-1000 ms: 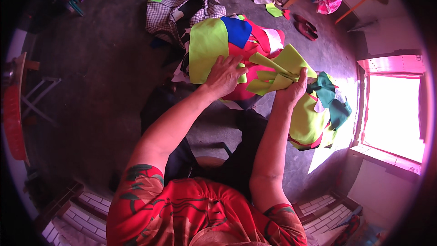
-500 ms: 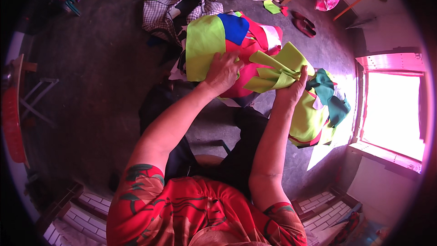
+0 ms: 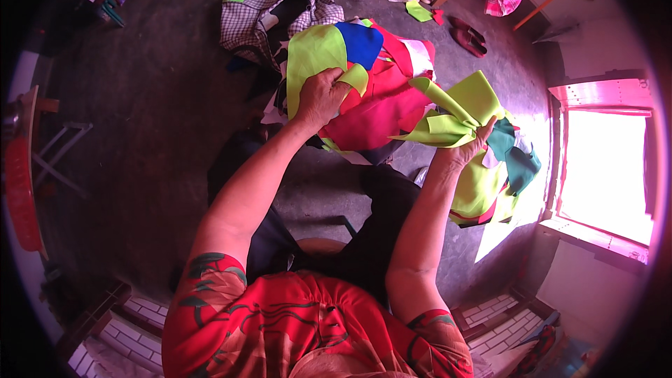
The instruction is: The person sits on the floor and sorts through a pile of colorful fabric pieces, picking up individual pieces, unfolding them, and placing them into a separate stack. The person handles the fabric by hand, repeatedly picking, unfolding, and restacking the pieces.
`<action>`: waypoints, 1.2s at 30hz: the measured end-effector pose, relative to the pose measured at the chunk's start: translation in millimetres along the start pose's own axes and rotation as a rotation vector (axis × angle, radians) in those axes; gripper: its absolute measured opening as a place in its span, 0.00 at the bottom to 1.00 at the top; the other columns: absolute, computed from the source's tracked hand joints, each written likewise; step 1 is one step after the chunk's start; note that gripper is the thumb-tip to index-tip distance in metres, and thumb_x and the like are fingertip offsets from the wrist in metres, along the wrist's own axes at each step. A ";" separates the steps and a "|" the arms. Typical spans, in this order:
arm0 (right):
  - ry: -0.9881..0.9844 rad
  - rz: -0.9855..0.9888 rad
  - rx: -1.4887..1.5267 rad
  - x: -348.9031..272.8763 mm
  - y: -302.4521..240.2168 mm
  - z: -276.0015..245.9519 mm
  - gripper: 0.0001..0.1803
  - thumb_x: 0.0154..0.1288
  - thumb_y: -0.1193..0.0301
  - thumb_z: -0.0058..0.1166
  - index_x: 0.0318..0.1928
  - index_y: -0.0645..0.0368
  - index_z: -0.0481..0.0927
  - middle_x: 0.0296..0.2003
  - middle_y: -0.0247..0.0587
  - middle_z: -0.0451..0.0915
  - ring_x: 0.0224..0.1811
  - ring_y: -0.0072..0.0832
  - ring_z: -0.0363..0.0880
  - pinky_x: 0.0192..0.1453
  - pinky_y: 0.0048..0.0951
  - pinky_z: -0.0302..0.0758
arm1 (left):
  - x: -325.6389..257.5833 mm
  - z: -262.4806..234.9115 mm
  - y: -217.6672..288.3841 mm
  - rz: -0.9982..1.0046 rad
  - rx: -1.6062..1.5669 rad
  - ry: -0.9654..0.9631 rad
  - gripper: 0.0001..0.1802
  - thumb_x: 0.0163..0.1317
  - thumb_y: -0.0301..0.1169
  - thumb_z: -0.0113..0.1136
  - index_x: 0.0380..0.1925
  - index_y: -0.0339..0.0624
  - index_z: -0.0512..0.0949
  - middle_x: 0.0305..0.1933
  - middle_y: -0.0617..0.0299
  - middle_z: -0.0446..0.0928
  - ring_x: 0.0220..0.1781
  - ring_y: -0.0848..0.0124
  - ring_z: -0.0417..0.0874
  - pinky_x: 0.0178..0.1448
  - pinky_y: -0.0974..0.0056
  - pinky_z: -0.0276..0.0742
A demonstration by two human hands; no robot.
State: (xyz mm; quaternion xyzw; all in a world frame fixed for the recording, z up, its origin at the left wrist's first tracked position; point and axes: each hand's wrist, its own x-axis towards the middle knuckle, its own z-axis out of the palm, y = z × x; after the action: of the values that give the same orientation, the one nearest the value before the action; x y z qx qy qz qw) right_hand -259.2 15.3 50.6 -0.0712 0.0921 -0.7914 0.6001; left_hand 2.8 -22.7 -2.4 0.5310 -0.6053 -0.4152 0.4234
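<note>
My right hand [image 3: 470, 148] is closed round a gathered bunch of lime-green fabric pieces [image 3: 467, 113], whose loose ends fan out upward and to the left. My left hand [image 3: 320, 100] pinches a small lime-green fabric scrap [image 3: 357, 80] that curls out past the fingers. It is over a pile of cloth in front of me. In that pile are a large lime-green piece [image 3: 306, 52], a blue piece [image 3: 362, 43] and a crimson piece [image 3: 371, 120]. The left fingertips are partly hidden behind the hand and scrap.
Right of the pile lies another heap of lime cloth [image 3: 474, 185] with dark green pieces [image 3: 521, 168]. A checked cloth [image 3: 245, 24] lies behind. Dark red shoes [image 3: 467, 36], a broom [image 3: 553, 1] and a bright window [image 3: 603, 175] are to the right. A folding stand [image 3: 59, 150] is at left.
My right hand has moved right with its bunch of lime-green pieces. My left hand has shifted slightly left and up, and the lime-green scrap in it now shows more clearly.
</note>
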 end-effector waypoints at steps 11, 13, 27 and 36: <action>-0.005 -0.006 -0.048 0.5 -1.4 -3.2 0.20 0.62 0.58 0.54 0.49 0.59 0.75 0.46 0.42 0.79 0.46 0.37 0.79 0.52 0.43 0.76 | -16.5 10.8 14.6 0.099 0.056 -0.222 0.20 0.61 0.45 0.49 0.35 0.38 0.78 0.29 0.54 0.77 0.35 0.60 0.79 0.39 0.61 0.71; 0.011 -0.004 -0.058 0.7 -2.3 -4.6 0.20 0.62 0.59 0.54 0.48 0.59 0.76 0.46 0.42 0.79 0.47 0.36 0.79 0.52 0.42 0.76 | -20.0 8.1 22.8 0.317 0.363 -0.399 0.19 0.60 0.42 0.52 0.39 0.37 0.76 0.36 0.59 0.78 0.41 0.63 0.78 0.46 0.63 0.70; 0.027 0.011 -0.090 2.6 0.8 -8.0 0.20 0.61 0.58 0.55 0.47 0.59 0.76 0.45 0.41 0.79 0.46 0.35 0.78 0.53 0.40 0.75 | -34.5 11.8 7.6 0.513 0.589 -0.477 0.25 0.40 0.42 0.67 0.42 0.51 0.77 0.60 0.53 0.64 0.59 0.55 0.67 0.59 0.53 0.64; 0.051 0.015 -0.102 -0.4 1.1 -4.3 0.20 0.61 0.58 0.55 0.47 0.59 0.76 0.45 0.42 0.79 0.46 0.35 0.79 0.52 0.41 0.76 | -45.0 23.2 21.0 0.565 0.701 -0.419 0.31 0.39 0.41 0.68 0.47 0.47 0.74 0.62 0.52 0.62 0.63 0.55 0.61 0.66 0.49 0.54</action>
State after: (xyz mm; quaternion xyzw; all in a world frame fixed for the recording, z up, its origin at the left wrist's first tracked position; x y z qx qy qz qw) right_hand -259.1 15.7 46.2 -0.0808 0.1481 -0.7827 0.5991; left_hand -21.9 25.2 7.5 0.3616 -0.9009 -0.1533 0.1848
